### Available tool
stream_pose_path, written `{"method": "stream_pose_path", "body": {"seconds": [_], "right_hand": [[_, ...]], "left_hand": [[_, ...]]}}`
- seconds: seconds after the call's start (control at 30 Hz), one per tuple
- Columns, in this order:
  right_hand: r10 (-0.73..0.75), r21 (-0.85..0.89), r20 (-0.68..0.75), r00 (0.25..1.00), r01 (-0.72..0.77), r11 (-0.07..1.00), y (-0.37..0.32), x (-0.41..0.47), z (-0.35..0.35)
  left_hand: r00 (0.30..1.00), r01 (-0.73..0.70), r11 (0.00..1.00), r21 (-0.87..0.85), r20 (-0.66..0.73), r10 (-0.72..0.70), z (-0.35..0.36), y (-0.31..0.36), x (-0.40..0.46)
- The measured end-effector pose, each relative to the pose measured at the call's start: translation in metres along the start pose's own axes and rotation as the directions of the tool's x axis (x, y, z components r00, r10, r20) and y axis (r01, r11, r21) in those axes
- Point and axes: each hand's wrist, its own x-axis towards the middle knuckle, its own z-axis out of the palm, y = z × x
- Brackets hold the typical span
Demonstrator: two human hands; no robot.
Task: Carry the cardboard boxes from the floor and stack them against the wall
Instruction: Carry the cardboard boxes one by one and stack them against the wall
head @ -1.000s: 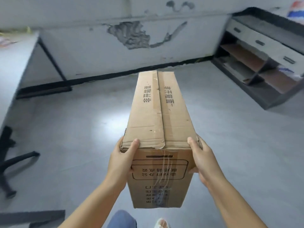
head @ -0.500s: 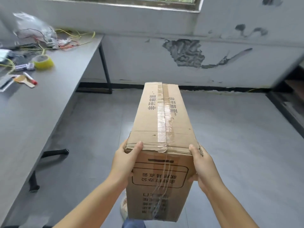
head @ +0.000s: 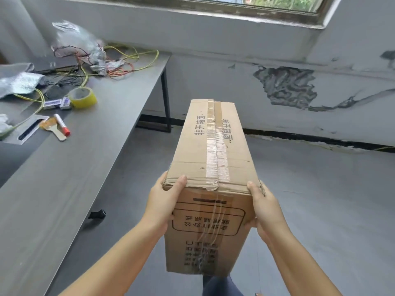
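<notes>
A long, narrow cardboard box, taped along its top and printed with black characters, is held in the air in front of me, pointing toward the wall. My left hand grips its near left corner, thumb over the top edge and fingers around the side. My right hand grips the near right corner the same way. The fingers of both hands are hidden behind the box. No other boxes are in view.
A grey table runs along the left, carrying a yellow tape roll, a marker, wires and plastic bags. The grey floor lies between me and the peeling wall under a window.
The view has swung left and up: the shelf unit on the right has left the frame, and the table and window have come in. Both hands keep the same grip on the box.
</notes>
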Motion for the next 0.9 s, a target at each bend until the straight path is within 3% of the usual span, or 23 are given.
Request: {"method": "stream_pose_path", "body": {"seconds": [0.27,0.5,0.73,0.9], "right_hand": [[0.018,-0.019,0.086,0.996,-0.017,1.0,-0.061,0.185,0.044],[0.061,-0.09,0.12,0.991,-0.05,0.995,-0.096,0.348,0.09],[0.126,-0.082,0.059,0.99,-0.121,0.989,-0.011,0.452,0.143],[0.204,-0.052,-0.035,0.978,-0.206,0.977,0.082,0.471,0.172]], "left_hand": [[0.994,0.03,1.0,0.0,-0.107,-0.03,0.05,0.037,0.169],[0.98,0.128,0.989,-0.067,-0.143,-0.137,0.086,0.045,0.338],[0.968,0.183,0.983,-0.025,-0.171,-0.184,0.08,-0.041,0.464],[0.952,0.27,0.963,0.018,-0.152,-0.264,0.061,-0.122,0.505]]}}
